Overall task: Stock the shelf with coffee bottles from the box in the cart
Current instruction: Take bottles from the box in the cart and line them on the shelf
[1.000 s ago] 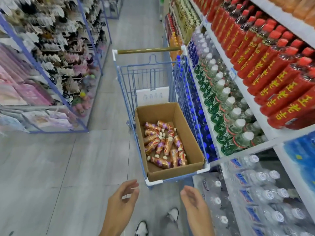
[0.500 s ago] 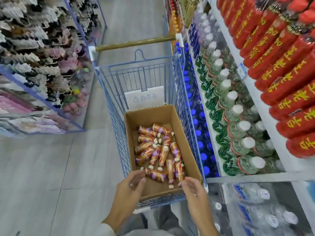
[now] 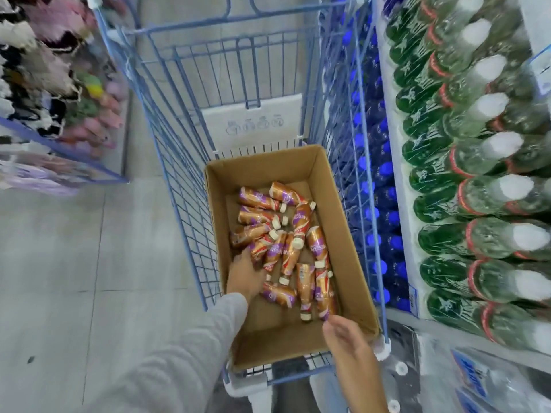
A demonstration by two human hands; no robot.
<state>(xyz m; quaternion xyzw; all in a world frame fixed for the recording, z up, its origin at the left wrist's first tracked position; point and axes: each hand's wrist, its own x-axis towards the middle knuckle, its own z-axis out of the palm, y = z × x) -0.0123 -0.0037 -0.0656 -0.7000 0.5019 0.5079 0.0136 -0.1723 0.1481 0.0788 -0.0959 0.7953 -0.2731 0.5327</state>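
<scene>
Since half a second ago, the left hand (image 3: 245,275) is being pushed down among the coffee bottles (image 3: 283,248) lying in the box (image 3: 351,263) in the cart (image 3: 179,162); its grip cannot be told. The right hand (image 3: 347,338) is being held open over the box's near end. A grey tiled floor (image 3: 74,263) and the shelf (image 3: 399,204) of green bottles (image 3: 441,201) are flanking the cart.

Brown-purple coffee bottles (image 3: 283,248), white caps, lying jumbled in open cardboard box (image 3: 343,222), blue cart (image 3: 167,120)

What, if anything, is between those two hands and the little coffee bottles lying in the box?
Nothing visible. The cardboard box is open on top. The left hand is already inside among the coffee bottles, apparently touching some. The right hand hovers at the box's near end, open, with nothing between it and the nearest bottles.
</scene>
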